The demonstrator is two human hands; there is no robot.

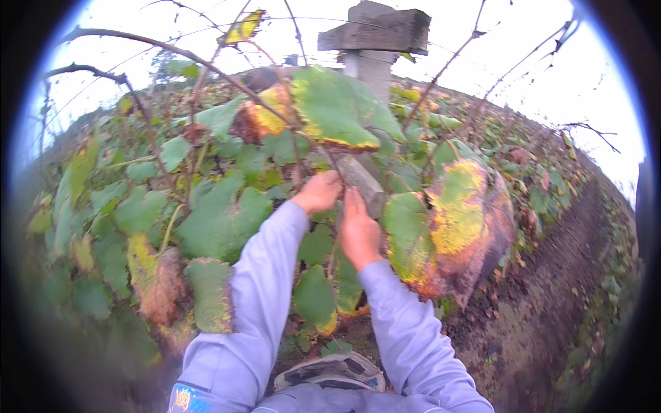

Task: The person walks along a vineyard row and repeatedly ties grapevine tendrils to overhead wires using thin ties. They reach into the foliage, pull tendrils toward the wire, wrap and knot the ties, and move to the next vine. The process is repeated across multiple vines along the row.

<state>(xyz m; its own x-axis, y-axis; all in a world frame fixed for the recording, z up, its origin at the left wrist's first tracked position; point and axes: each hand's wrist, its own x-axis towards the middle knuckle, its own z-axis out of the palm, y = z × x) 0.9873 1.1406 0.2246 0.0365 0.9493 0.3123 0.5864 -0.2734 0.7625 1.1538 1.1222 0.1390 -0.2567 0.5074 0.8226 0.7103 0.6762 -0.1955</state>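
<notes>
Both my hands meet at a thin brown grapevine cane [333,161] beside a weathered wooden crosspiece [363,180]. My left hand [321,191] has its fingers curled at the cane, their tips turned away from view. My right hand [359,229] points upward with fingers close together, just below and right of the left one, against the wood. Whether either hand grips the cane cannot be made out. A large green leaf with a yellow edge [335,108] hangs above the hands. A yellow, green and brown leaf [459,222] droops right of my right hand.
A post with a wooden crosspiece [374,33] rises behind the vine, with thin wires near its top. Long bare canes [155,44] arch across the upper left. Dense vine leaves [222,217] surround my left arm. A dirt path [547,268] runs along the right.
</notes>
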